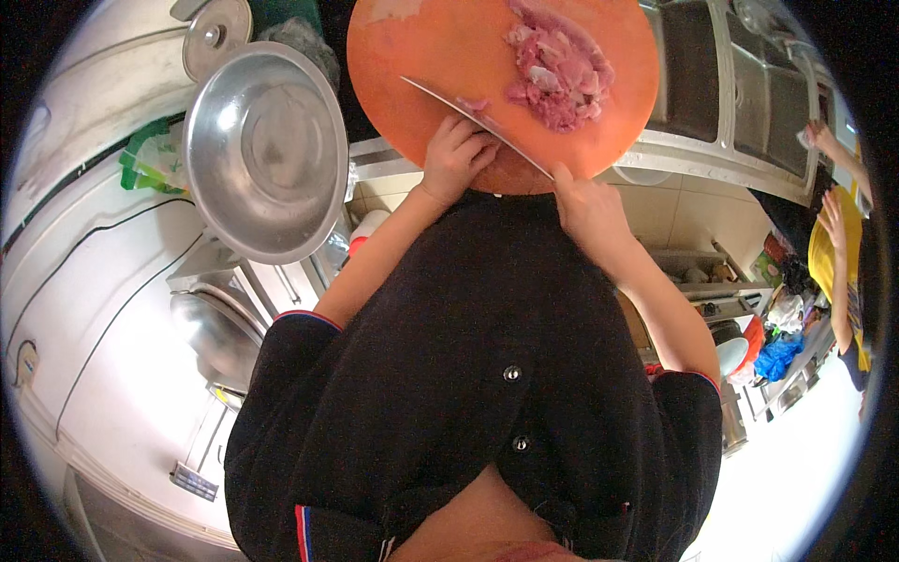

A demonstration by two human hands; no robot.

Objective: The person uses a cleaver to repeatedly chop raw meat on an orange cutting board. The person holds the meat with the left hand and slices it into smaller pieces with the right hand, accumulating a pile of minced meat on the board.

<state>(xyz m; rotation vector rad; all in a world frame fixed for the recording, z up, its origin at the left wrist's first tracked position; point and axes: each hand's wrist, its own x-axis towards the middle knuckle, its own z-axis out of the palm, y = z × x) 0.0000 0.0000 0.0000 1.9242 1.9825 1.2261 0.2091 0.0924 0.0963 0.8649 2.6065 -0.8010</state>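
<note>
A round orange cutting board (412,56) lies in front of me. My right hand (590,211) is closed around the handle end of a knife (478,122), whose blade slants across the board toward the far left. Behind the blade, near the board's front edge, my left hand (456,155) has its fingers curled down close to the knife; whether they press on something is hidden. A small pink strip of meat (475,103) lies just beyond the blade. Farther right on the board sits a pile of cut raw meat (562,80).
A large steel bowl (267,155) stands left of the board, with a metal lid (217,37) behind it. On the right is a metal sink (688,70). A person in a yellow apron (826,248) stands at the far right, beside shelves holding bags.
</note>
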